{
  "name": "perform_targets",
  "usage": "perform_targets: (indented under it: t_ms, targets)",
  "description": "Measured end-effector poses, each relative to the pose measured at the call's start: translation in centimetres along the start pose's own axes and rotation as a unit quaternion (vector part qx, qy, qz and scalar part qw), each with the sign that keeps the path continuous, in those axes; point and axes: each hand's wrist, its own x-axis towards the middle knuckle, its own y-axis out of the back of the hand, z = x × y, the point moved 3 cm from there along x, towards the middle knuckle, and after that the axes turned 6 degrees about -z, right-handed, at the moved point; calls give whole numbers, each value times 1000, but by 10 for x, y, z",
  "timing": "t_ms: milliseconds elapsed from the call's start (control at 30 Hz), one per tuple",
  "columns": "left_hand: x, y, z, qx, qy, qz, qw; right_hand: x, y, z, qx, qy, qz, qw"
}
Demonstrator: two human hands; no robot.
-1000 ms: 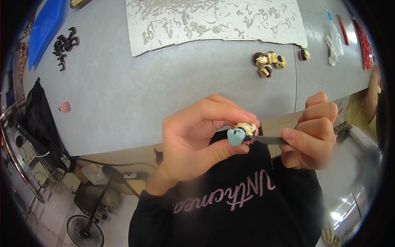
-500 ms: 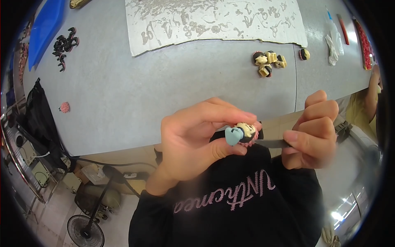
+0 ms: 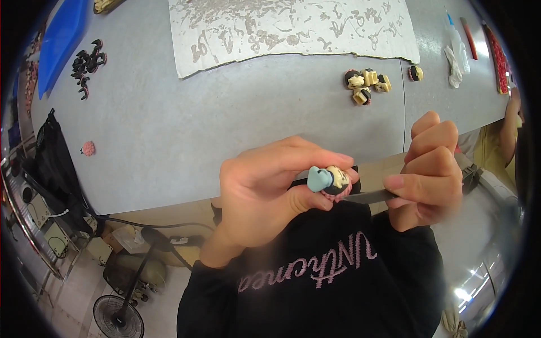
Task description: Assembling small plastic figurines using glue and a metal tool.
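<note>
Barely shifted, left hand (image 3: 265, 197) pinching small clay figure (image 3: 329, 180) (blue heart), right hand (image 3: 431, 169) gripping flat metal blade (image 3: 366, 196)

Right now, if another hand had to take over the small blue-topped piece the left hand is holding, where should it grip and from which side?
Probably by the dark round body under the blue heart-shaped top, pinching across its sides from above. The left hand covers its underside and left, and the thin blade in the right hand comes in at its lower right. Only the upper side looks free.
</note>
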Motion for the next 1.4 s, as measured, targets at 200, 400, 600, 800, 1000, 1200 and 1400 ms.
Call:
perform_targets:
  t_ms: [200,400,600,800,1000,1200,1400]
  targets:
    - [0,0,1,30,5,7,1000,3,-1,0,-9,-19,-9,1000]
    - [0,0,0,32,8,2,999,2,-2,0,-1,-14,-10,1000]
    - [1,-2,2,41,-16,-27,999,2,-1,-3,-39,-23,6,999]
    - [-2,1,0,17,8,32,999,1,-3,-6,-49,-23,2,999]
    - [-1,-2,1,1,5,38,999,1,0,-5,-57,-22,19,998]
    - [-2,-2,-2,-4,-7,38,999,-1,-1,-4,-37,-16,25,999]
    - [-2,-4,-1,-7,-8,34,999,1,0,-5,-38,-9,45,998]
